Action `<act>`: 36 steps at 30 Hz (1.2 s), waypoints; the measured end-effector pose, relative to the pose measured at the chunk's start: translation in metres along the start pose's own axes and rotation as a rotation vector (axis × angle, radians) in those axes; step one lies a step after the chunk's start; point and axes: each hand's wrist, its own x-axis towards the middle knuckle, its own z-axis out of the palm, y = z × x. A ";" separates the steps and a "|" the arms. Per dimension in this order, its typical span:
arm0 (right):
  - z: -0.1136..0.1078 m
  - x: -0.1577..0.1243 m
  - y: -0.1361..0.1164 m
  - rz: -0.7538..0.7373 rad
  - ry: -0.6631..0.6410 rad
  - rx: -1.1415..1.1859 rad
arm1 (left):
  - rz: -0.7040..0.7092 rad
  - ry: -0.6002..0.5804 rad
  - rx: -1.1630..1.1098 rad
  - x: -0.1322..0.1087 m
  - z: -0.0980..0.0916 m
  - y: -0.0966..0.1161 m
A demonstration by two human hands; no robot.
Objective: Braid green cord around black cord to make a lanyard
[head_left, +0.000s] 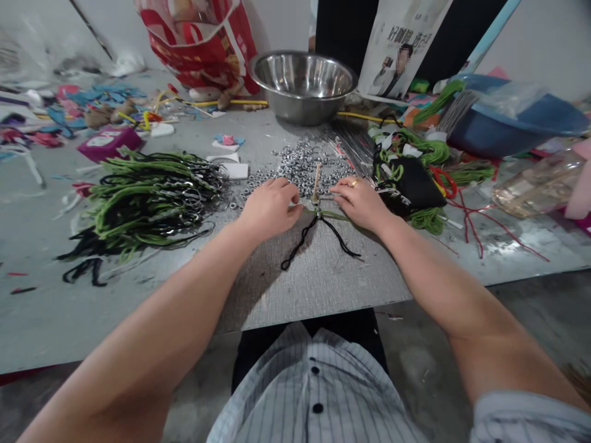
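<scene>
An upright wooden stick (317,179) stands at the table's middle, with a knotted green and black cord (318,213) at its foot. Two black braided ends (302,241) of that cord spread toward the near edge. My left hand (271,206) is closed just left of the stick, thumb and fingers pinched where a green strand runs in. To the right, my right hand (360,202), wearing a ring, is closed over the other green strand. A thin silvery piece shows by its fingertips; its kind is unclear. Small silver beads (300,161) lie scattered beyond both hands.
A pile of green and black cords with metal rings (157,197) lies at left. Behind stand a steel bowl (302,86) and a red bag (198,49). On the right are a black pouch (418,183), red cords (473,215), a clear bottle (535,184) and a blue basin (512,126).
</scene>
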 end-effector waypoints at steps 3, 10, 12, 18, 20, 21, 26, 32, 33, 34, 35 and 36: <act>0.009 0.003 -0.002 0.019 -0.052 -0.070 | 0.051 0.014 -0.037 0.000 0.007 0.001; 0.001 0.003 -0.004 0.046 -0.077 -0.070 | 0.101 -0.016 -0.003 0.000 0.011 0.003; -0.003 0.002 -0.007 0.062 -0.090 -0.061 | 0.108 -0.021 0.007 -0.001 0.011 0.003; -0.006 0.002 -0.011 0.102 -0.137 -0.066 | 0.158 -0.006 0.020 -0.001 0.015 0.005; -0.006 0.001 -0.012 0.107 -0.123 -0.081 | 0.165 0.005 0.017 -0.001 0.016 0.005; -0.006 0.001 -0.013 0.107 -0.118 -0.088 | 0.167 0.011 0.013 -0.002 0.016 0.004; -0.007 0.000 -0.015 0.104 -0.144 -0.125 | 0.179 0.016 0.002 -0.002 0.018 0.003; -0.018 -0.003 -0.019 0.140 -0.080 0.066 | 0.186 0.013 -0.003 -0.003 0.016 0.005; -0.020 -0.005 -0.020 0.144 -0.061 0.143 | 0.191 0.017 -0.008 -0.003 0.015 0.006; -0.022 -0.007 -0.022 0.144 -0.049 0.219 | 0.197 0.023 -0.013 -0.003 0.015 0.007; -0.023 -0.009 -0.024 0.139 -0.047 0.289 | 0.204 0.029 -0.020 -0.003 0.014 0.007; -0.023 -0.010 -0.026 0.130 -0.056 0.346 | 0.212 0.034 -0.026 -0.003 0.014 0.008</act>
